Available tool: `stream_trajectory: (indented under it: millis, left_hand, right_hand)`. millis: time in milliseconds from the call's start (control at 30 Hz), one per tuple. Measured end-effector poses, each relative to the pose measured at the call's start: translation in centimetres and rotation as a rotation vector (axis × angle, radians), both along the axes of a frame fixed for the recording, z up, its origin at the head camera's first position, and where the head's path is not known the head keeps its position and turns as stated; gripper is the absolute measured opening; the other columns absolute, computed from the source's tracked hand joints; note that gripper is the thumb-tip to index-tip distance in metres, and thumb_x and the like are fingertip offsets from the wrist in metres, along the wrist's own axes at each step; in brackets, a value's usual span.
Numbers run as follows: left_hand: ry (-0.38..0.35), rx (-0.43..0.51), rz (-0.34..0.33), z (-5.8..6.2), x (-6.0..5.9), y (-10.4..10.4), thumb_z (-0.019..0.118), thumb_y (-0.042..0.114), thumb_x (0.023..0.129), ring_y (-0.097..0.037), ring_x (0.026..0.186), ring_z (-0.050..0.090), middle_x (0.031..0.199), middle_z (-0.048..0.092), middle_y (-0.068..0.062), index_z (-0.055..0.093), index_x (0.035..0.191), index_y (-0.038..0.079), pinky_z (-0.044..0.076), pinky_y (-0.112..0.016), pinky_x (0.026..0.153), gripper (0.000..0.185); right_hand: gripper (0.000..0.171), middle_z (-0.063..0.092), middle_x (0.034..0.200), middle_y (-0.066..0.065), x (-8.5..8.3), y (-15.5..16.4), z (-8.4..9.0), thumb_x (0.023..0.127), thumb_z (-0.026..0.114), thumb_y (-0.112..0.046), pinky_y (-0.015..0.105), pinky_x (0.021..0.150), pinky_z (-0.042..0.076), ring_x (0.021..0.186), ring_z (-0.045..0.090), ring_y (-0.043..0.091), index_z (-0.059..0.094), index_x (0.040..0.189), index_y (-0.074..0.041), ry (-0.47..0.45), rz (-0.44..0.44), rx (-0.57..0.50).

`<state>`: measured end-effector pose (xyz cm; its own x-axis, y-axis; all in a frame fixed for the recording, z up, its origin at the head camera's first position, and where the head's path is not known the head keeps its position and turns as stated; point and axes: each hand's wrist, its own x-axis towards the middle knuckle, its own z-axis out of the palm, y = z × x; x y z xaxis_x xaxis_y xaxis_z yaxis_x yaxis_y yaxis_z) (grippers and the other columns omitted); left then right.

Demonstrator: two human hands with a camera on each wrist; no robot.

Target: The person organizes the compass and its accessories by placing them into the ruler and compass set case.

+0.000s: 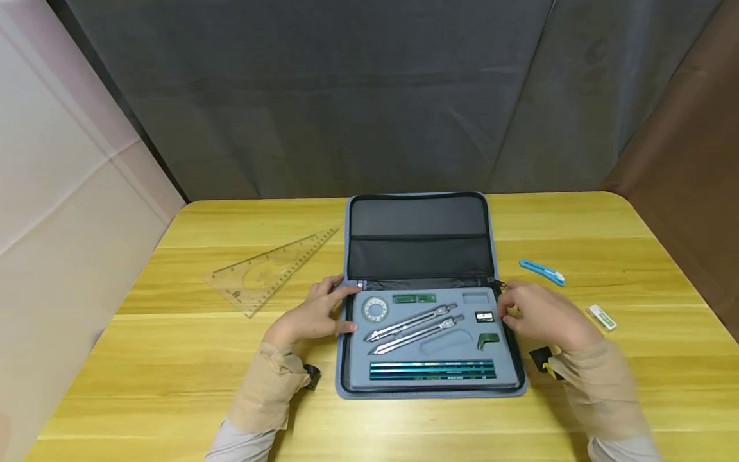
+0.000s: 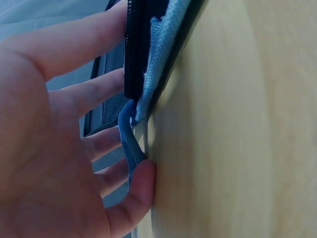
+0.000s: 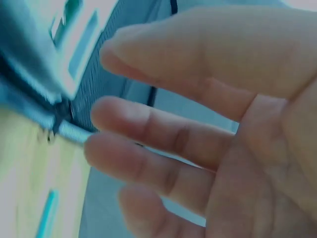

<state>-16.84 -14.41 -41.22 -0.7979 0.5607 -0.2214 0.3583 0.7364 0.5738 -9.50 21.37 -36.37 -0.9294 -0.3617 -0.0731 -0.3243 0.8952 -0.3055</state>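
An open drawing-set case [image 1: 430, 295] lies flat in the middle of the frame on the yellow wooden surface [image 1: 173, 359], its dark lid folded back toward the top of the picture. The left hand [image 1: 314, 314] rests at the case's left edge, fingers fairly straight and relaxed; in the left wrist view the fingers [image 2: 99, 89] lie against the zipper rim and a blue fabric loop [image 2: 130, 148], without gripping it. The right hand [image 1: 543, 314] sits at the case's right edge, just beside the tray, fingers loosely extended and holding nothing; its wrist view is blurred.

In the grey tray lie two metal compasses [image 1: 412, 327], a small round protractor [image 1: 375, 309], a sharpener [image 1: 484, 316] and a row of teal pencils [image 1: 433, 370] along the lower edge.

On the surface to the left of centre lies a clear set square [image 1: 271, 269]. At right, well apart from the case, lie a blue utility knife [image 1: 543, 272] and a white eraser [image 1: 602, 317]. A grey curtain [image 1: 369, 96] fills the upper frame, with a pale wall [image 1: 52, 179] at left and a brown panel [image 1: 687, 160] at right.
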Motion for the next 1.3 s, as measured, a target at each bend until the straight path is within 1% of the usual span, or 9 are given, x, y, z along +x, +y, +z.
stream_trajectory:
  millis: [67,133,267,400,567,800,1000,1167,1300]
  left_hand:
    - [0.000,0.003,-0.001,0.0,0.0,0.0,0.067,0.033,0.081,-0.040,0.129,0.018,0.147,0.014,-0.019,0.042,0.135,0.019,0.025,-0.058,0.099,0.061]
    - [-0.001,0.004,-0.002,0.0,0.0,0.0,0.067,0.033,0.081,-0.040,0.129,0.018,0.147,0.014,-0.019,0.042,0.135,0.019,0.025,-0.058,0.099,0.061]
    - [-0.003,0.004,-0.001,0.0,0.1,0.1,0.067,0.033,0.081,-0.040,0.129,0.018,0.147,0.014,-0.019,0.042,0.135,0.019,0.025,-0.058,0.098,0.061]
    - [-0.006,0.007,-0.001,0.0,0.1,0.1,0.067,0.033,0.081,-0.040,0.129,0.017,0.148,0.013,-0.019,0.042,0.135,0.019,0.025,-0.058,0.098,0.061]
    - [-0.005,0.004,-0.003,-0.1,0.0,0.0,0.067,0.034,0.081,-0.040,0.130,0.017,0.148,0.013,-0.018,0.042,0.135,0.019,0.024,-0.058,0.099,0.061]
    - [-0.001,0.007,0.001,0.0,0.0,0.0,0.068,0.033,0.080,-0.040,0.130,0.017,0.147,0.014,-0.018,0.042,0.134,0.019,0.024,-0.058,0.099,0.061]
    - [-0.007,0.008,0.002,0.0,0.0,0.0,0.068,0.033,0.080,-0.040,0.130,0.017,0.147,0.014,-0.019,0.043,0.134,0.019,0.024,-0.058,0.099,0.061]
    - [-0.004,0.014,0.005,0.0,0.0,0.0,0.068,0.032,0.080,-0.039,0.130,0.018,0.147,0.015,-0.019,0.044,0.133,0.018,0.024,-0.057,0.099,0.060]
    - [-0.006,0.012,0.006,0.1,0.1,-0.1,0.068,0.032,0.080,-0.040,0.129,0.018,0.147,0.015,-0.019,0.044,0.133,0.018,0.025,-0.057,0.099,0.060]
  right_hand:
    - [0.010,0.053,0.081,-0.001,0.0,0.8,0.3,0.076,0.066,-0.003,0.027,0.055,0.039,0.065,0.047,0.013,0.067,0.075,-0.012,0.006,-0.029,-0.009]
    - [0.009,0.053,0.080,0.000,0.0,1.6,0.4,0.075,0.066,-0.001,0.028,0.056,0.039,0.066,0.047,0.014,0.067,0.076,-0.010,0.022,-0.046,-0.019]
    - [0.007,0.054,0.081,0.004,-0.1,3.1,0.7,0.074,0.067,0.000,0.030,0.057,0.039,0.067,0.048,0.018,0.067,0.079,-0.005,0.001,-0.098,-0.033]
    - [0.011,0.056,0.082,0.008,-0.1,4.7,0.9,0.074,0.066,-0.001,0.034,0.060,0.042,0.071,0.050,0.022,0.066,0.085,-0.001,-0.034,-0.155,-0.034]
    - [0.017,0.054,0.078,0.007,0.2,6.8,0.9,0.074,0.066,-0.002,0.033,0.057,0.039,0.070,0.048,0.022,0.063,0.090,0.002,-0.045,-0.202,-0.036]
    - [0.022,0.055,0.081,0.012,0.5,9.0,0.9,0.075,0.065,-0.005,0.034,0.057,0.040,0.073,0.049,0.025,0.062,0.095,0.004,-0.070,-0.272,-0.033]
    - [0.026,0.053,0.080,0.013,0.7,10.3,0.4,0.074,0.065,-0.008,0.033,0.055,0.039,0.070,0.049,0.025,0.061,0.097,0.004,-0.103,-0.317,-0.035]
    - [0.029,0.052,0.079,0.014,0.5,11.2,0.0,0.073,0.064,-0.008,0.032,0.054,0.038,0.069,0.048,0.025,0.059,0.097,0.005,-0.119,-0.332,-0.030]
    - [0.033,0.051,0.080,0.015,0.5,11.8,-0.2,0.072,0.064,-0.011,0.033,0.053,0.038,0.069,0.048,0.026,0.057,0.100,0.005,-0.147,-0.372,-0.018]
